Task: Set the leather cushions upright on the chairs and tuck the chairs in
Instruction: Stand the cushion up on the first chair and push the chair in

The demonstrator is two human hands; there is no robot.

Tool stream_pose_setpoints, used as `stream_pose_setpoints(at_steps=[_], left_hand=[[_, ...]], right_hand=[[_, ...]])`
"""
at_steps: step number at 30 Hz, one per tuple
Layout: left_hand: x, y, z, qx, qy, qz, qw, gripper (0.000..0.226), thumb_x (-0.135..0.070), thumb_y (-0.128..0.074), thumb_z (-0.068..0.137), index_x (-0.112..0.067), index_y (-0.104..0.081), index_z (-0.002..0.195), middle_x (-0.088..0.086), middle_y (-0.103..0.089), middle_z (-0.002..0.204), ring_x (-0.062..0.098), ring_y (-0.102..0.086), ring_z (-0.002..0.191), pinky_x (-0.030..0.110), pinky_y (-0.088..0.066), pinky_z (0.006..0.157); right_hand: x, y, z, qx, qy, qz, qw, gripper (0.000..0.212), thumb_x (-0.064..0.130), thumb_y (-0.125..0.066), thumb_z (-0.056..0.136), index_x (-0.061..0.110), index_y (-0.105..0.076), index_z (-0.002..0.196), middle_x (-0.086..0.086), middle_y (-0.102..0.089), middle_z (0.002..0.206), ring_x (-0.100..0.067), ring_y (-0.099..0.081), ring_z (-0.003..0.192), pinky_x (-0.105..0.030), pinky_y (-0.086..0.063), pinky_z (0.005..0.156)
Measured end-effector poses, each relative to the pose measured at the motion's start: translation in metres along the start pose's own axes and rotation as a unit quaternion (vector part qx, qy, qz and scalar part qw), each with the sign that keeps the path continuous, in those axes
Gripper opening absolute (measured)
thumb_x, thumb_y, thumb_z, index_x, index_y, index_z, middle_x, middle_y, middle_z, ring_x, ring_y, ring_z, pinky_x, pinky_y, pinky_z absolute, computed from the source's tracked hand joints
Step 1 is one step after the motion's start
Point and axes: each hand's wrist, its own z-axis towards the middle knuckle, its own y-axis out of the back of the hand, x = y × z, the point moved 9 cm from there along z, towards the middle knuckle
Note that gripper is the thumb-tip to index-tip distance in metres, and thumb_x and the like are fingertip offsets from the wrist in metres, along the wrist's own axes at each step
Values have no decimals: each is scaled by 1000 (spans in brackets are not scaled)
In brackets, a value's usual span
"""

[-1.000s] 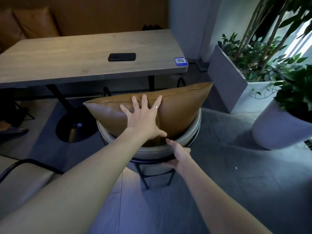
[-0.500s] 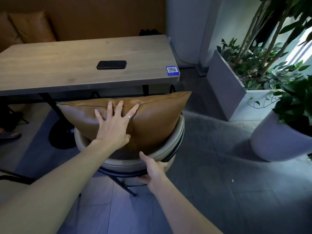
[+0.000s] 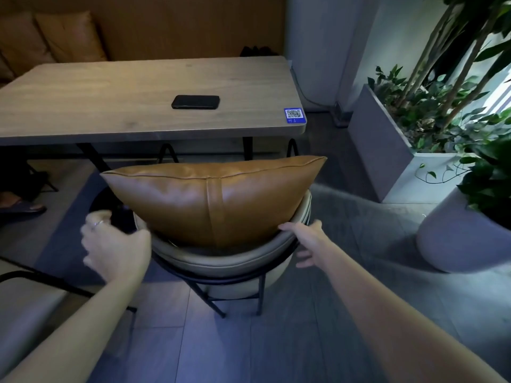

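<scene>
Flanking smooth leather cushion (image 3: 213, 200), both hands

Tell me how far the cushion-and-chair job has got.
Done: the leather cushion stands upright against the chair back. In hand: the left hand and right hand are at either side of the backrest; neither grip is clearly closed. Left: this chair stands clear of the table edge, not tucked in. Another chair shows at lower left, with no cushion visible.

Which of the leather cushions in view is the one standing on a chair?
The tan leather cushion in front of the person, upright inside the round beige chair. The other two cushions lean against the bench back beyond the table.
</scene>
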Motion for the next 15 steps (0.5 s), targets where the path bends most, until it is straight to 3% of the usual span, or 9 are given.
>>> stream_pose_setpoints(at_steps=[3,6,10,15], left_hand=[[50,-40,5,154,138,-33,978,80,-19,-69,79,-15,-31,149,20,-41,151,46,-44,133,60,-41,105],[60,-82,-7,285,192,-115,932,96,-21,-74,85,-23,-14,160,8,-30,163,40,-35,143,55,-38,107],[60,-103,-13,315,231,-142,909,76,-11,-68,87,-24,-26,149,8,-48,133,38,-52,109,55,-54,81],[56,-107,-13,310,216,-144,915,60,-5,-67,88,-21,-35,136,14,-52,131,39,-55,107,59,-56,84]], right_hand=[[10,2,9,-3,6,2,1000,108,24,-75,91,29,3,165,-19,-28,167,-48,-42,142,-64,-48,105],[10,-4,17,5,7,13,1000,104,15,-71,91,33,0,165,-17,-26,168,-51,-40,143,-66,-47,105],[9,-7,23,-6,32,60,998,98,8,-71,86,38,-18,162,-11,-38,160,-47,-47,137,-69,-52,97],[4,-2,20,-27,44,66,996,96,10,-71,85,39,-22,162,-9,-46,154,-45,-53,132,-65,-56,92]])
